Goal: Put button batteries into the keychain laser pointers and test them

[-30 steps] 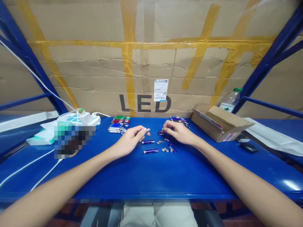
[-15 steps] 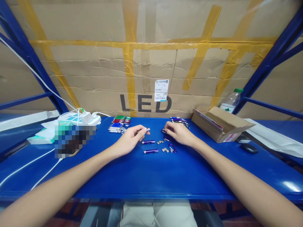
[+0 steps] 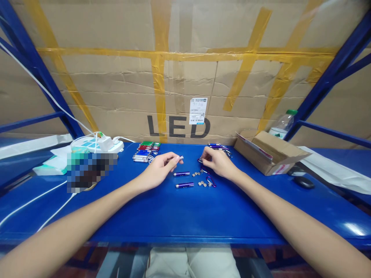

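My left hand (image 3: 162,166) is closed around a mini flashlight, whose silver end (image 3: 181,157) sticks out past the thumb; the rest is hidden by the fingers. Across a small gap, my right hand (image 3: 216,161) pinches down at the tabletop on a small dark purple piece (image 3: 199,160), mostly covered by the fingertips. Between and below the hands lie two purple flashlight tubes, an upper tube (image 3: 181,174) and a lower tube (image 3: 184,185). Several button cells (image 3: 202,183) lie to their right, beside a purple carabiner (image 3: 211,181) with a silver cap.
Rows of coloured mini flashlights (image 3: 147,148) lie at the back left, more (image 3: 216,146) behind my right hand. An open cardboard box (image 3: 272,152) and a black mouse (image 3: 303,182) are on the right. A power strip (image 3: 116,146) and cables occupy the left of the blue table (image 3: 185,220).
Almost nothing differs. Both hands keep their places and grips, and the view shifts very slightly.
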A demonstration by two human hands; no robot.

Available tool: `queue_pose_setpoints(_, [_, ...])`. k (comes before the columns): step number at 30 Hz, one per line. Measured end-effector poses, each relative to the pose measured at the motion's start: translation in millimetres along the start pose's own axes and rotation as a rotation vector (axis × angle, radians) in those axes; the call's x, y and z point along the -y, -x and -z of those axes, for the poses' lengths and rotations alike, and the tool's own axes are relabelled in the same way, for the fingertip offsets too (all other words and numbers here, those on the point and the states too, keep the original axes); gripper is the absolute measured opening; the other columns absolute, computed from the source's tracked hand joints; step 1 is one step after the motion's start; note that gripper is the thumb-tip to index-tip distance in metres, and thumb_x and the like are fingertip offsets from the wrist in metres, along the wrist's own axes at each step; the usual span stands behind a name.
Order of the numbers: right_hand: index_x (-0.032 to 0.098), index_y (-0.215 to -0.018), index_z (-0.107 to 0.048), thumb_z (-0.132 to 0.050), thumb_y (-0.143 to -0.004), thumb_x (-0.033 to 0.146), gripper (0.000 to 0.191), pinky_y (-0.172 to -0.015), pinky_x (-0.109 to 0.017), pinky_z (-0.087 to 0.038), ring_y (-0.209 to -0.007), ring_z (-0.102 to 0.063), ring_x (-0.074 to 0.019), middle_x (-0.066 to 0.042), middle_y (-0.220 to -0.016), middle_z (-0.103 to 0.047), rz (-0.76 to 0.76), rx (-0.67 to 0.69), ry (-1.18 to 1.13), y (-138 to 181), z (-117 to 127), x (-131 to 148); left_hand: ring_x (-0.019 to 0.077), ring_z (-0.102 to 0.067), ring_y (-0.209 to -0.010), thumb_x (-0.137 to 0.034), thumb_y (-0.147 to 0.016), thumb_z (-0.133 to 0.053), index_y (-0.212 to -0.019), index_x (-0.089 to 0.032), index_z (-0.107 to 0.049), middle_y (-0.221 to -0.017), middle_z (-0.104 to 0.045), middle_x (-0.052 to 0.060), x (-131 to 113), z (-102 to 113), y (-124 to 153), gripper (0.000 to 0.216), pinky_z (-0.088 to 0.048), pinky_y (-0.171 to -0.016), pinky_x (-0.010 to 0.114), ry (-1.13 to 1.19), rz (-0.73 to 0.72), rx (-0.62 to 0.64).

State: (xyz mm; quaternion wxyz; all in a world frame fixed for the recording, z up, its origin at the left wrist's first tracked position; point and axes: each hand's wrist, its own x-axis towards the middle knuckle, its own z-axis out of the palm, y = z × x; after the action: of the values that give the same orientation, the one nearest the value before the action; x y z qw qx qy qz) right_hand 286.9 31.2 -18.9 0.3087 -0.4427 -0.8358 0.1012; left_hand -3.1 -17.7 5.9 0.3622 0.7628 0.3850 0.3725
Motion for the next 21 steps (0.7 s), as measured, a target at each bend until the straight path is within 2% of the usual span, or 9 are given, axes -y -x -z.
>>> queue_pose_setpoints(3, [0.022,-0.099,-0.065,-0.059,-0.097,0.014,0.01,-0.078,-0.031,-0.05,-0.083,-0.071,-0.0214,-0.004,-0.094,-0.077,0.113,0.031,0.022,0.9,0.2,-0.3,0.0153,-0.049,-0.067,-0.062,-0.104,-0.054,-0.103,-0.016,-0.074,-0.073,-0.056,-0.001,-0.9,-0.6,0.2,0.05,-0.037,-0.061,0.027,0.009,-0.005,-0.006])
queue_pose_setpoints(7, [0.022,-0.106,-0.07,-0.051,-0.106,0.017,0.019,-0.087,-0.037,-0.05,-0.097,-0.068,-0.0266,-0.01,-0.104,-0.076,0.25,0.075,0.156,1.7,1.7,-1.9,0.0149,-0.049,-0.066,-0.061,-0.104,-0.056,-0.102,-0.016,-0.074,-0.071,-0.055,-0.002,-3.5,-1.0,0.1,0.048,-0.036,-0.06,0.027,0.017,-0.01,-0.031])
queue_pose_setpoints(15, [0.019,-0.11,-0.075,-0.053,-0.105,0.015,0.022,-0.09,-0.038,-0.051,-0.1,-0.064,-0.0278,-0.013,-0.108,-0.072,0.259,0.152,0.261,1.7,0.8,-4.0,0.0155,-0.052,-0.068,-0.06,-0.103,-0.058,-0.102,-0.016,-0.074,-0.073,-0.059,-0.001,-3.9,-0.3,-1.0,0.047,-0.041,-0.067,0.028,0.02,-0.027,-0.058])
queue_pose_setpoints(21, [0.02,-0.12,-0.075,-0.052,-0.108,0.023,0.027,-0.094,-0.043,-0.052,-0.102,-0.064,-0.029,-0.013,-0.113,-0.073,0.235,0.073,0.216,2.1,1.0,1.9,0.017,-0.057,-0.073,-0.058,-0.101,-0.061,-0.107,-0.016,-0.075,-0.079,-0.066,0.0,-2.2,-0.7,-1.7,0.044,-0.047,-0.072,0.029,0.005,-0.024,-0.069])
